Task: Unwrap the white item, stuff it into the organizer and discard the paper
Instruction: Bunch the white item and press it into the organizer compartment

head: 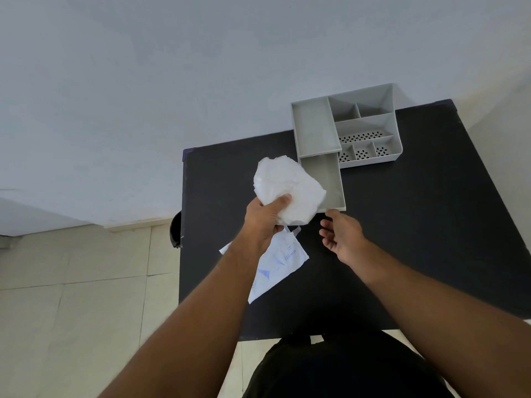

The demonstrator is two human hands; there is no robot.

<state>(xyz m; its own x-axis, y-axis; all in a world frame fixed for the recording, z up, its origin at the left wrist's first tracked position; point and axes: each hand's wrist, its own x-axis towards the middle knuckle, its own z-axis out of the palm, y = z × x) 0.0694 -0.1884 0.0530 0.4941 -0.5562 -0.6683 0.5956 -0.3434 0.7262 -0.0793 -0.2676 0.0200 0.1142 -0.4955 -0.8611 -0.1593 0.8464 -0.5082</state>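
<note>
Here, in the head view, the left hand [263,218] is curled round a crumpled white bundle [290,191], thumb pressed across its near side. The bundle is soft, thin and wrinkled, a rough lump with folded layered edges on its left. It is held above the black table [431,225], overlapping the near left corner of the grey drawer [326,173]; whether it touches the drawer cannot be told. The right hand [342,235] holds nothing, its fingers loosely spread and slightly bent, fingertips just beside the drawer's front edge; contact there is unclear. The drawer is a plain shallow rectangular tray with a smooth floor, pulled out toward the person from the organizer [393,150]. That organizer is matte grey plastic, boxy, with straight dividers forming several compartments; the lower right ones have floors pierced with small oval holes, and a smooth flat tray sits at its left over the drawer. A flat white wrapper [283,261] with pale blue print lies on the table, partly under the left forearm and just near the bundle. The table top is matte and dark with squared edges. A dark rounded object [175,229] sits by its left edge over pale floor tiles [71,297].
</note>
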